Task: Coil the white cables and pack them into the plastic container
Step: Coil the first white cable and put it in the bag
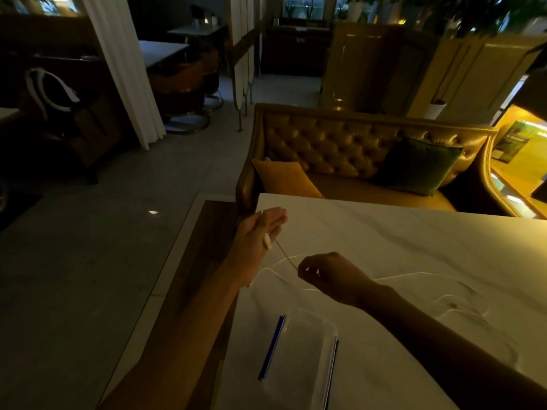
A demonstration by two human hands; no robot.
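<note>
My left hand (260,232) hovers over the table's left corner, fingers stretched, pinning the plug end of a thin white cable (420,274) against its palm. A short taut stretch of that cable runs down-right to my right hand (328,276), which pinches it between thumb and fingers. The rest of the cable trails loose to the right across the white marble table (414,238) in wide loops. A clear plastic container (302,350) with blue side clips lies on the table below my hands, with nothing visible inside.
The table's left edge drops to a wooden strip and grey floor. A tufted gold sofa (340,149) with a yellow cushion and a green cushion stands just behind the table. Chairs and other tables stand farther off in the dim room.
</note>
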